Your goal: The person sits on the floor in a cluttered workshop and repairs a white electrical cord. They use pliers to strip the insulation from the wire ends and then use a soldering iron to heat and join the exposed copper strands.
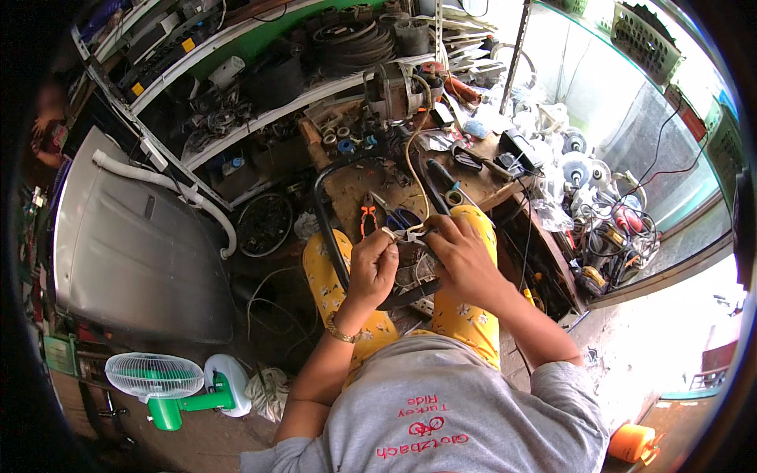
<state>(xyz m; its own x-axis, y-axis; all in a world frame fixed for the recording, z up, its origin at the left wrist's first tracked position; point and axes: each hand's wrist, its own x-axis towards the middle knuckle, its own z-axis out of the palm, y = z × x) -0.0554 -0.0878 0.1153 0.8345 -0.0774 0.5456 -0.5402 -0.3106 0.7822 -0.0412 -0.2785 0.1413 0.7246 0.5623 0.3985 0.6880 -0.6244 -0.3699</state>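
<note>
Grey cloth shirt [497,402] bears red lettering [423,447] and a red bicycle emblem [426,426]. Left hand [374,266] pinches thin cream cord [411,158] above lap; right hand [461,256] beside it, grip hidden, cannot tell. Ahead: cluttered brown wooden bench [343,203], white-edged shelving [296,105].

Two hands, one fan, more parts than can be counted

Two hands [416,251] are at the centre, with one wristwatch [342,328] below and one pale cable [408,154] above. Just up and left lies one pair of orange-handled pliers [368,218]. The left side of the frame shows one grey panel [134,260], one white hose [126,165] and one dark wheel [264,225]; the lower left, one green-and-white fan [155,376]. At upper right are at least two green baskets [646,41]. The heaped parts [579,169] at right overlap too much to count.
</note>
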